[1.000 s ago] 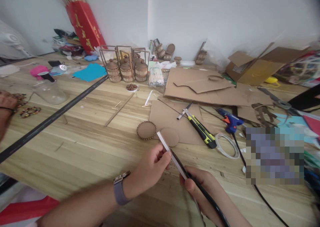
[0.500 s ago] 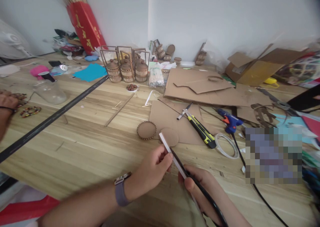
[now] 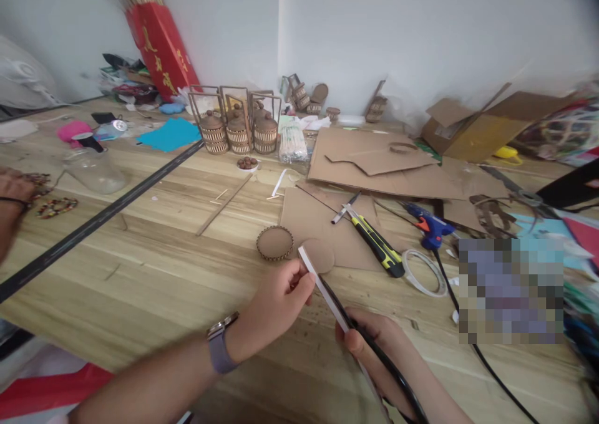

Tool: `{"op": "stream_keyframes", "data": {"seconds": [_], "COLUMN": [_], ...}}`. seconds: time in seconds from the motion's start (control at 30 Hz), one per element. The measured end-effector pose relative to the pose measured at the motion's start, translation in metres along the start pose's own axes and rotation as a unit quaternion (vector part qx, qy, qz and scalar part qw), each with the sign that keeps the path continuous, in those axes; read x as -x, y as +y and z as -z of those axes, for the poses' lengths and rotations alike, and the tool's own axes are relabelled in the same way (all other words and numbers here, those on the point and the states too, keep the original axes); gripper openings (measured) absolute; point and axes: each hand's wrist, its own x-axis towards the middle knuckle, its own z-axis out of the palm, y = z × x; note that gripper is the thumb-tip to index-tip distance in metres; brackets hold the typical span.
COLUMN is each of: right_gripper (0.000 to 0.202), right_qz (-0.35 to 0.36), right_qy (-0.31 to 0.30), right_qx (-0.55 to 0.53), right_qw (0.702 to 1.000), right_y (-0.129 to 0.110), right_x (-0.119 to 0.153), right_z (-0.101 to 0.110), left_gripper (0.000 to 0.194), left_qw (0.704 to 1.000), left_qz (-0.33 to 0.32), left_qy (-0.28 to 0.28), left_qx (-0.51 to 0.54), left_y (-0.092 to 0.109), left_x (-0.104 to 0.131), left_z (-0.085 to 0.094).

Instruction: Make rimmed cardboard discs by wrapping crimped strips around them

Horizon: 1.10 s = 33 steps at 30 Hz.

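A narrow white-faced strip [image 3: 331, 300] slants between my hands above the wooden table. My left hand [image 3: 274, 305], wearing a watch, pinches it near its upper end between thumb and fingers. Lower down, my right hand [image 3: 388, 343] is closed around the strip and a long black curved tool [image 3: 392, 369] that tapers to a point alongside it; its exact kind is unclear. Just beyond the strip's tip lies a cardboard disc [image 3: 322, 254], partly covered. Left of that sits a shallow round cardboard piece [image 3: 275, 243] with a beaded-looking edge.
A yellow-black utility knife [image 3: 377, 240], a tape roll [image 3: 423, 273] and a blue glue gun [image 3: 430, 226] lie on the right. Small lidded baskets [image 3: 238, 131] stand behind, near cardboard sheets [image 3: 355, 162]. Another person's hand [image 3: 16, 187] rests at far left beside a glass jar [image 3: 96, 171].
My left hand has shifted slightly left and up, its thumb now nearer the strip's upper end. My right hand, the strip and the black tool are nearly unmoved.
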Motion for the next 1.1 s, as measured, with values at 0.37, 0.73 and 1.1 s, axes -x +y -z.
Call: {"op": "stream_keyframes", "data": {"seconds": [0.37, 0.73, 1.1], "right_gripper": [0.082, 0.072, 0.080], "right_qz": [0.027, 0.030, 0.030], "right_qy": [-0.033, -0.004, -0.025], "right_qx": [0.008, 0.005, -0.013], "right_qw": [0.999, 1.000, 0.999], "right_y": [0.011, 0.013, 0.010], "right_x": [-0.002, -0.002, -0.006], "right_z": [0.001, -0.005, -0.003], "left_gripper": [0.021, 0.017, 0.016], "left_qw": [0.999, 0.997, 0.996], "left_qz": [0.017, 0.005, 0.014], "left_qy": [-0.012, -0.018, -0.028], "left_qx": [0.046, 0.071, 0.080], "left_y": [0.002, 0.003, 0.001], "left_x": [0.000, 0.001, 0.001], "left_z": [-0.005, -0.005, -0.007]}}
